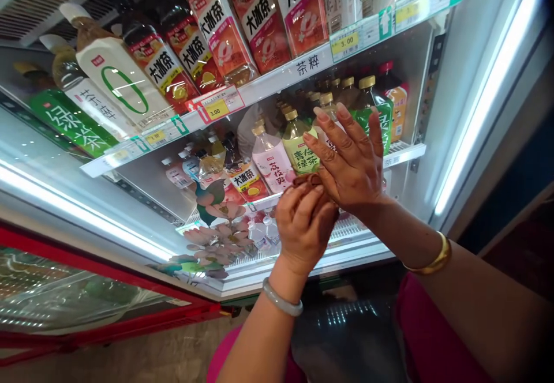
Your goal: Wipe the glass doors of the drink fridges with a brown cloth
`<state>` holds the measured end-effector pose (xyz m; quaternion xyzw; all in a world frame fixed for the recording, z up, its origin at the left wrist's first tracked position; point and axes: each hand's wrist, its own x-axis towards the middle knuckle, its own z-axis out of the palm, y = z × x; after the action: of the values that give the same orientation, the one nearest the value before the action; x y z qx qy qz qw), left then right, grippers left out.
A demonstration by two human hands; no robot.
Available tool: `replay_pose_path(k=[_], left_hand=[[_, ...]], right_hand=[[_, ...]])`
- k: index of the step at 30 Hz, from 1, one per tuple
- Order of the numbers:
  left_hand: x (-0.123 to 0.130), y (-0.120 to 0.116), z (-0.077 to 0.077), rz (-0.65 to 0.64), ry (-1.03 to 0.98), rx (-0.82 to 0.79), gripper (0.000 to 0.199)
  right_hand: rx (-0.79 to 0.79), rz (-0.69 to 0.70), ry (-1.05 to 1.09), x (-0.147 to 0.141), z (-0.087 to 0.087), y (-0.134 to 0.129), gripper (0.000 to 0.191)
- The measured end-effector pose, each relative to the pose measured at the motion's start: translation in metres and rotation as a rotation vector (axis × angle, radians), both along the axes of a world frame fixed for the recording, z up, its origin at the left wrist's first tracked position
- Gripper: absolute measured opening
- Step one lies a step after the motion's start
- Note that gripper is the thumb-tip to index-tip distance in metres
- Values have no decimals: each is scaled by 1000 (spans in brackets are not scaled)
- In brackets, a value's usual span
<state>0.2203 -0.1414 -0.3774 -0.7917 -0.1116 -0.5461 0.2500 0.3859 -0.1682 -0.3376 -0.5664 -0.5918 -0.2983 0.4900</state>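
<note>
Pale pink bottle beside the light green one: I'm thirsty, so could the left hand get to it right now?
Probably not: the left hand is close to the pink bottle, but a flower pattern and pale glare across the view suggest a glass pane between them.

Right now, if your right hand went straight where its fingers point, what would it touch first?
Probably the upper shelf's white front edge, ahead of my right hand. Depth is unclear: the gold-capped bottle looks farther back, and clear glass may come first.
</note>
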Motion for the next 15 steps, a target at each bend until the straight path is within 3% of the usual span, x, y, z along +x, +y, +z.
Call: replay_pose_path(k=[2,7,10,13,15], left_hand=[[-3,0,-2,-7,45,1,20],[-31,9,28,145,-214,24,19],[-28,8,19,171,-213,24,15],[-14,3,3,67,-38,23,12],[-12,2,8,35,-3,28,13]], right_hand=[[10,15,0,1,-1,0,44],[-16,27,30,3,-4,-1,46],[-7,3,14,1,-5,0,48],[29,-31,-17,1,-7,1,49],[67,-60,-51,1,-10,4,50]])
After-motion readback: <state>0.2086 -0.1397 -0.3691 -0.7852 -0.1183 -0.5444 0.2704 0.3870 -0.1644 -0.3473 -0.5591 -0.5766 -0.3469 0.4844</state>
